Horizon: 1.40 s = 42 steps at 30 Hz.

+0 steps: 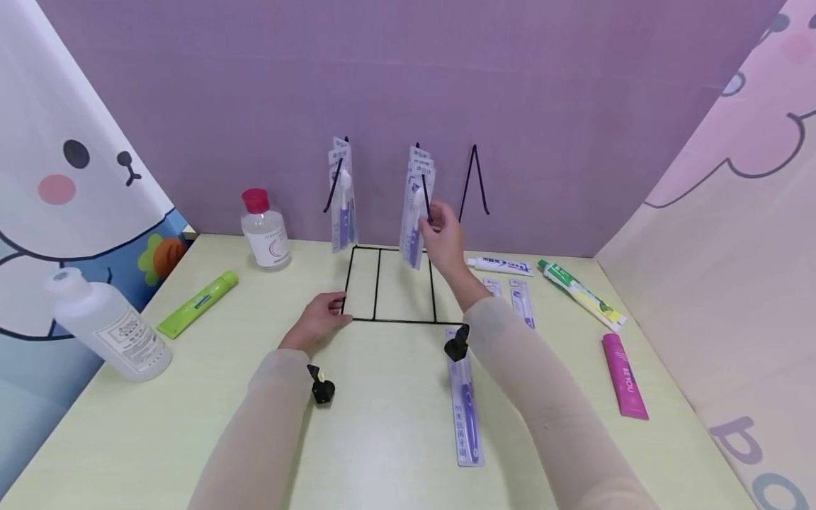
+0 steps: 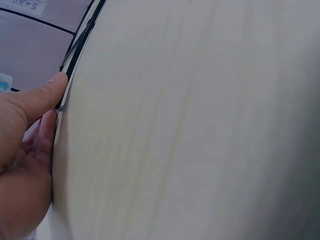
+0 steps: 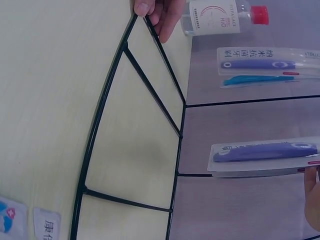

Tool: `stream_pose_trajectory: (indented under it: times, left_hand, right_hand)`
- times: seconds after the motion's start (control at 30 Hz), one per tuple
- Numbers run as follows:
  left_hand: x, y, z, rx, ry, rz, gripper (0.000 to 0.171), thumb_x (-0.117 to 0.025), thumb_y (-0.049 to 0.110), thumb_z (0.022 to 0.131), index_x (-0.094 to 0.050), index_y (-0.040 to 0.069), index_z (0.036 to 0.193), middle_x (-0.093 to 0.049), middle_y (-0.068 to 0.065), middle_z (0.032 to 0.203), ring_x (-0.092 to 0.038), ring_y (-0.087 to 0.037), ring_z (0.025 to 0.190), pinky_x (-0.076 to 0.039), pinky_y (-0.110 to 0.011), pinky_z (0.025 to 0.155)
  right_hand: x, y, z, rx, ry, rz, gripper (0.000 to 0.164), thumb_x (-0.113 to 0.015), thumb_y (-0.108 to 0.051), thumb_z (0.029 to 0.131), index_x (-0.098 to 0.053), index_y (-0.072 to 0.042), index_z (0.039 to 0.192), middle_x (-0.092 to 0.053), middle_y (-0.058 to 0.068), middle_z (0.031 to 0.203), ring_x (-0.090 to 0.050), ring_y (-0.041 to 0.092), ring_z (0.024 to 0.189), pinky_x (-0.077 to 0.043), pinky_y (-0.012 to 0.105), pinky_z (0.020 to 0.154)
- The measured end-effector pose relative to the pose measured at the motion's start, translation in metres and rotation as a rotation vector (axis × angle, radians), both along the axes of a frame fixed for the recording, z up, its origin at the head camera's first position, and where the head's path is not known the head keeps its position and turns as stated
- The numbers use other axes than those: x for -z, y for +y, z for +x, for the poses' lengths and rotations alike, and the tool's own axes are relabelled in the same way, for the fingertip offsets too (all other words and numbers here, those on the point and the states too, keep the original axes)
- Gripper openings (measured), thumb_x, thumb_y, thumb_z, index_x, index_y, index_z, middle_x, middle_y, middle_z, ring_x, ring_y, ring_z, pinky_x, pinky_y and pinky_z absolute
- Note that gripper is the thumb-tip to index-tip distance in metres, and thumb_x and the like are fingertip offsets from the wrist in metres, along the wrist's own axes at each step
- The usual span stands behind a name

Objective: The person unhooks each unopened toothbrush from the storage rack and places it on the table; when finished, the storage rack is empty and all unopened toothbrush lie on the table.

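A black wire display rack [image 1: 395, 321] stands on the table, with three upper hooks. My left hand [image 1: 316, 322] grips the front left corner of its base between thumb and fingers. On the middle hook hang several packaged toothbrushes [image 1: 413, 237]. My right hand [image 1: 444, 237] pinches the edge of the front pack, close to the hook's tip; its fingertips barely show in the right wrist view. Packaged toothbrushes [image 1: 345, 212] also hang from the left hook. The right hook [image 1: 474, 177] is bare. Another packaged toothbrush [image 1: 467, 418] lies below my right forearm.
Two more toothbrush packs [image 1: 521, 301] lie partly behind the right forearm. Toothpaste tubes, white-blue [image 1: 500, 266], green-yellow [image 1: 581, 294] and pink [image 1: 625, 375], lie at right. At left are a red-capped bottle [image 1: 266, 237], a green tube [image 1: 197, 304] and a white bottle [image 1: 111, 329].
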<state>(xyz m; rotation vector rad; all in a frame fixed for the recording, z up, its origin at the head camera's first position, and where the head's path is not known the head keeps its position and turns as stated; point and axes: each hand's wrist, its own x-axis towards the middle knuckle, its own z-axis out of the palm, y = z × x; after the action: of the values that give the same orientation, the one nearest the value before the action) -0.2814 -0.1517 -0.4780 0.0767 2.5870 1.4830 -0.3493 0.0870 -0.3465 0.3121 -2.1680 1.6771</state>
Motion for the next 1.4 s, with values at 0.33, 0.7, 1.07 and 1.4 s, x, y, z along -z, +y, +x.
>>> stream_pose_trajectory:
  times: [0.33, 0.7, 1.07, 1.4]
  left_hand:
    - [-0.002, -0.001, -0.002, 0.005, 0.006, -0.014, 0.059, -0.066, 0.01, 0.082, -0.039, 0.002, 0.135, -0.045, -0.016, 0.122, -0.044, -0.028, 0.109, -0.036, -0.04, 0.095]
    - [-0.002, -0.001, -0.003, 0.018, 0.015, -0.002, 0.059, -0.066, 0.009, 0.082, -0.039, 0.001, 0.134, -0.046, -0.018, 0.122, -0.044, -0.029, 0.11, -0.036, -0.04, 0.095]
    - [0.0, -0.002, -0.003, 0.02, 0.008, 0.002, 0.06, -0.066, 0.009, 0.082, -0.038, 0.001, 0.135, -0.046, -0.018, 0.122, -0.043, -0.03, 0.109, -0.036, -0.041, 0.095]
    - [0.001, -0.001, -0.003, 0.022, 0.02, -0.004, 0.06, -0.066, 0.009, 0.082, -0.038, 0.0, 0.135, -0.046, -0.019, 0.121, -0.044, -0.03, 0.108, -0.036, -0.041, 0.095]
  right_hand:
    - [-0.004, 0.013, 0.006, -0.077, 0.001, -0.134, 0.037, -0.057, 0.006, 0.084, -0.051, -0.003, 0.12, -0.057, 0.015, 0.1, -0.056, 0.023, 0.088, -0.05, 0.03, 0.071]
    - [0.015, 0.029, 0.045, -0.231, -0.193, -0.153, 0.054, -0.058, 0.011, 0.08, -0.042, -0.005, 0.129, -0.058, 0.018, 0.103, -0.059, 0.028, 0.085, -0.053, 0.036, 0.067]
    - [0.062, 0.04, 0.106, -0.303, -0.642, -0.037, 0.069, -0.057, 0.014, 0.077, -0.029, -0.008, 0.136, -0.051, 0.019, 0.106, -0.058, 0.031, 0.076, -0.053, 0.042, 0.064]
    - [0.09, 0.054, 0.135, -0.37, -0.812, 0.107, 0.065, -0.059, 0.011, 0.077, -0.029, 0.004, 0.133, -0.052, 0.02, 0.091, -0.059, 0.028, 0.062, -0.054, 0.04, 0.057]
